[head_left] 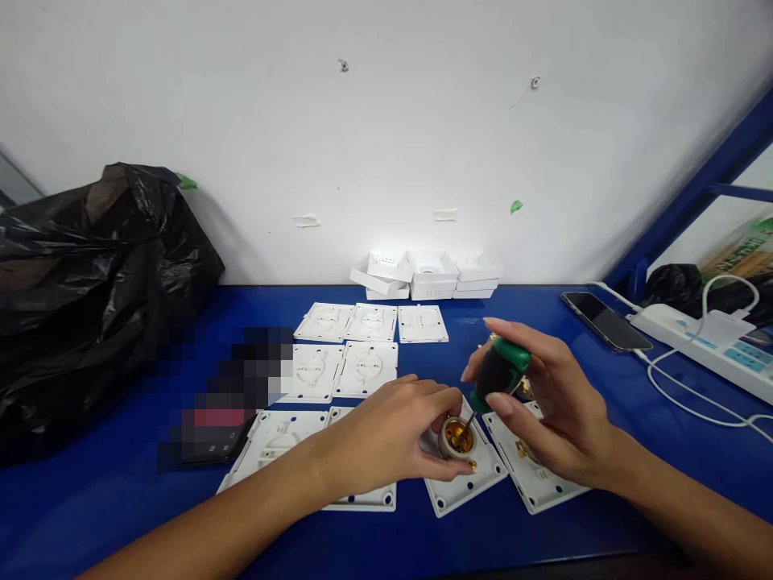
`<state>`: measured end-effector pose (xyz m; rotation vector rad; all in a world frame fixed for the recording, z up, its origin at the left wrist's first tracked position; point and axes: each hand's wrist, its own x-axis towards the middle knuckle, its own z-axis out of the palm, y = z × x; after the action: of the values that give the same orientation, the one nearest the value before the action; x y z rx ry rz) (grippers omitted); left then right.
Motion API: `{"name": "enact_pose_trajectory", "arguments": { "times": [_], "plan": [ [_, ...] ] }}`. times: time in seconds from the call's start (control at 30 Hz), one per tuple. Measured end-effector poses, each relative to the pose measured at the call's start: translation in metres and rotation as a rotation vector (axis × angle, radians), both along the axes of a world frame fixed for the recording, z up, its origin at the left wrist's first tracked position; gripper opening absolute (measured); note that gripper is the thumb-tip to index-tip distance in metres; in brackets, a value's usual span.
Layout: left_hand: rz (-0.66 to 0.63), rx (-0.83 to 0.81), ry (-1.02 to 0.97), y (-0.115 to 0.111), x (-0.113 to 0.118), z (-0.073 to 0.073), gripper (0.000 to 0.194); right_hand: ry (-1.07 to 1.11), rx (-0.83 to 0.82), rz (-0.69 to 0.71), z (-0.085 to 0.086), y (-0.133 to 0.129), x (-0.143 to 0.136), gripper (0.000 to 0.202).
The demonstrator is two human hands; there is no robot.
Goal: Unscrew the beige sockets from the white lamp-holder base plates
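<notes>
Round socket (457, 437), one, pale-rimmed with a brass-coloured inside: stood over a white square plate (450, 493) on the blue table (483, 536); whether it was joined to the plate could not be told.

Left hand (395, 431): one, half closed, fingers curled at the socket's far side and thumb along its near side, gripping it.

Right hand (559, 415): one, partly open, thumb and fingers pinched about the screwdriver (500, 372), a black-and-green handled piece, tilted, its shaft down inside the socket.

Second plate (543, 493): right of the socket, partly under the right hand, brass-coloured parts (522, 449) on it.

White plates (368, 369): seven, in three rows, left and far left of the socket, the nearest row partly covered by the left arm.

White boxes (433, 274): stacked, beyond the socket, by the wall (392, 145).

Phone (607, 320), power strip (706, 346) and white cable (676, 395): right of the socket and beyond it.

Black plastic bag (102, 282): far left of the socket. Dark device (208, 441): left of the socket, partly blurred.
</notes>
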<state>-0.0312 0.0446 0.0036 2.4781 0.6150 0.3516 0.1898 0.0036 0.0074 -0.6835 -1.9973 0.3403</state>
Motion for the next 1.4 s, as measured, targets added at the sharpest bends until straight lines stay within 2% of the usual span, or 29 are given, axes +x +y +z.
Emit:
{"name": "enact_pose_trajectory", "arguments": {
  "times": [0.13, 0.27, 0.4, 0.53, 0.7, 0.83, 0.97, 1.03, 1.1, 1.17, 1.3, 1.33, 1.4],
  "plan": [
    [0.005, 0.015, 0.0, 0.0, 0.0, -0.001, 0.035, 0.021, 0.114, -0.054, 0.001, 0.001, -0.001, 0.078],
    [0.002, 0.008, 0.011, 0.0, 0.0, -0.001, 0.036, -0.012, 0.015, -0.009, 0.0, 0.003, -0.002, 0.071],
    [0.008, -0.002, 0.012, 0.0, 0.0, -0.001, 0.035, 0.011, 0.107, -0.046, 0.0, 0.004, -0.001, 0.077],
    [0.005, -0.011, -0.001, -0.001, -0.001, 0.0, 0.035, -0.037, 0.022, -0.028, -0.003, 0.005, 0.0, 0.072],
    [0.01, -0.016, 0.013, -0.002, 0.0, 0.001, 0.034, 0.038, 0.147, -0.074, -0.007, 0.005, 0.0, 0.081],
    [0.003, -0.026, 0.014, -0.002, 0.0, 0.002, 0.032, 0.004, 0.075, -0.012, -0.004, 0.006, -0.002, 0.075],
    [0.018, -0.006, 0.015, -0.001, 0.0, 0.001, 0.034, 0.076, 0.22, -0.094, -0.002, 0.006, -0.003, 0.077],
    [0.018, 0.002, 0.018, -0.001, 0.0, 0.0, 0.035, 0.08, 0.189, -0.04, 0.0, 0.006, -0.003, 0.075],
    [0.012, -0.003, 0.016, -0.001, 0.0, 0.0, 0.034, 0.061, 0.075, 0.041, 0.005, 0.005, -0.004, 0.067],
    [0.01, -0.015, 0.013, -0.001, 0.0, 0.0, 0.034, 0.064, 0.039, 0.037, 0.008, 0.003, -0.004, 0.06],
    [0.019, 0.001, 0.022, -0.001, 0.0, 0.001, 0.035, 0.095, 0.255, -0.115, 0.01, 0.002, -0.005, 0.063],
    [0.019, 0.008, 0.023, -0.001, 0.0, 0.002, 0.036, 0.078, 0.242, -0.097, 0.01, 0.002, -0.005, 0.063],
    [0.019, 0.018, 0.018, -0.001, 0.0, 0.002, 0.038, 0.041, 0.108, -0.012, 0.011, 0.002, -0.004, 0.059]
  ]
}}
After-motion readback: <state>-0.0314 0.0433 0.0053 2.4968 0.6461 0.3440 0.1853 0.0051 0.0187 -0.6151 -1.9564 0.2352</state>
